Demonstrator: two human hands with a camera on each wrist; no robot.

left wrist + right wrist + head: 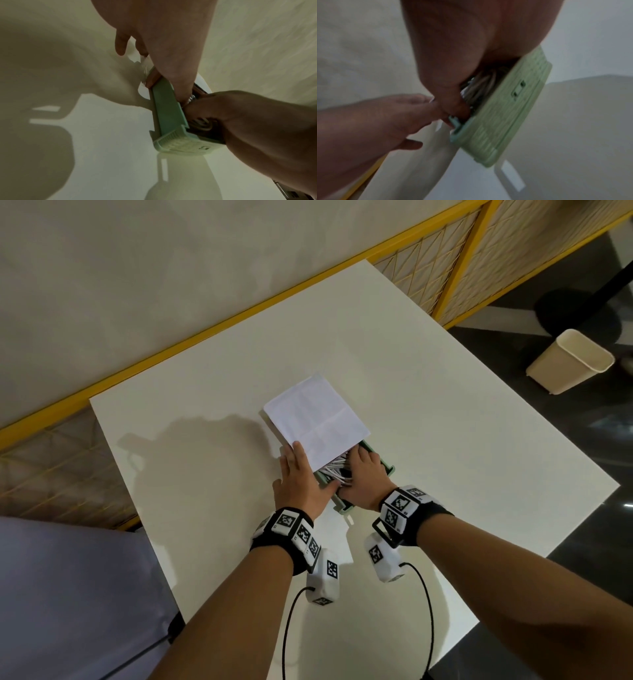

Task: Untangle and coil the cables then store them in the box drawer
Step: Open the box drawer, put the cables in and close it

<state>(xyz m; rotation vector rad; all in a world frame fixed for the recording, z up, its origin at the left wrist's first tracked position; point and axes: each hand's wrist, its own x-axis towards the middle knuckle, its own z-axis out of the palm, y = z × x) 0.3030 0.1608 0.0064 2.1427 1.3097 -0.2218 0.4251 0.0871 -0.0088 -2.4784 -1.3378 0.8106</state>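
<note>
A white box (pixel 315 412) stands mid-table with its green drawer (pixel 387 467) pulled out toward me. Coiled white cables (pixel 334 470) lie inside the drawer. My right hand (pixel 363 474) is palm-down over them, fingers curled into the drawer. In the right wrist view its thumb pins the cables (pixel 479 86) behind the drawer front (pixel 501 115). My left hand (pixel 298 477) lies flat along the box's left side with straight fingers. Its thumb reaches onto the drawer's side wall (pixel 164 108).
The white table (pixel 445 405) stretches bare to the right and far side of the box. A yellow-framed mesh railing (pixel 205 326) runs along the far edge. A beige bin (pixel 570 361) and a black stand base (pixel 579 313) stand on the floor at right.
</note>
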